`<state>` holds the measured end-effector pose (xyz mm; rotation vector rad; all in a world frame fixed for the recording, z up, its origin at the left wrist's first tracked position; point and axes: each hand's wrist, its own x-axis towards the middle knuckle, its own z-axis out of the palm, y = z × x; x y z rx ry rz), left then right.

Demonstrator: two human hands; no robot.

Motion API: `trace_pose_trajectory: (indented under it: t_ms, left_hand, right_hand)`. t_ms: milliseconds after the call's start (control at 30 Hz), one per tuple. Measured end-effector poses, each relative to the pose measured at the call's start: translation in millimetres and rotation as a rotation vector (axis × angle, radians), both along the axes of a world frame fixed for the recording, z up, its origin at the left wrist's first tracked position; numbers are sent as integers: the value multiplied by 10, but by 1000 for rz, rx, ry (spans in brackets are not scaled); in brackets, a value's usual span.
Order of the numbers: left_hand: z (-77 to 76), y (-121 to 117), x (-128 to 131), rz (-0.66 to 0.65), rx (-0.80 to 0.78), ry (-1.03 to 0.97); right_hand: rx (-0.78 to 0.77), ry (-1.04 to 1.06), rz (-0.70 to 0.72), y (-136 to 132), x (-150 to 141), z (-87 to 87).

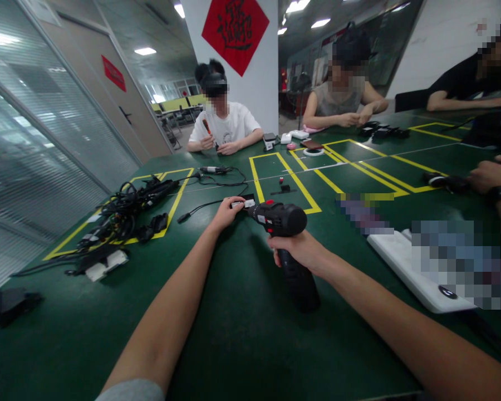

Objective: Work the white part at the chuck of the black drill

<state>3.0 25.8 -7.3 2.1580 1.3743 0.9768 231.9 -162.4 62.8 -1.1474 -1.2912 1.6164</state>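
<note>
My right hand [298, 248] is wrapped around the grip of a black cordless drill [280, 217] with red details. The drill lies roughly level, its nose pointing left toward a small black case with a white label [249, 204]. The fingers of my left hand [227, 213] press on that case and hold it against the green table. The drill's tip is at or very near the case; whether they touch I cannot tell. A thin black cable [202, 207] with a plug on its end lies just left of the case.
Tangled black cables and adapters [125, 214] lie at left inside yellow tape. Small black parts [284, 189] sit beyond the drill. A white device [417, 273] lies at right. Across the table, one person holds a screwdriver [206, 127]; other people's hands work at right.
</note>
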Motion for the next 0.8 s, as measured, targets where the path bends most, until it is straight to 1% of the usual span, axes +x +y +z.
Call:
trace_pose_trajectory:
  t_ms: [200,400,667,800]
  left_hand:
    - [12,-11,5,0,-1,-3]
    - [7,-6,6,0,4,2]
    - [-27,29,-22,-5,-3,-10]
    - [-16,16,-19,-4,-7,-19]
  right_hand:
    - [-20,8,-10,-6,2,15]
    - [-6,-30,-10,4,-13,5]
    - [-8,5,-14,14,-14,-15]
    - [3,1,-10,12,-12,-23]
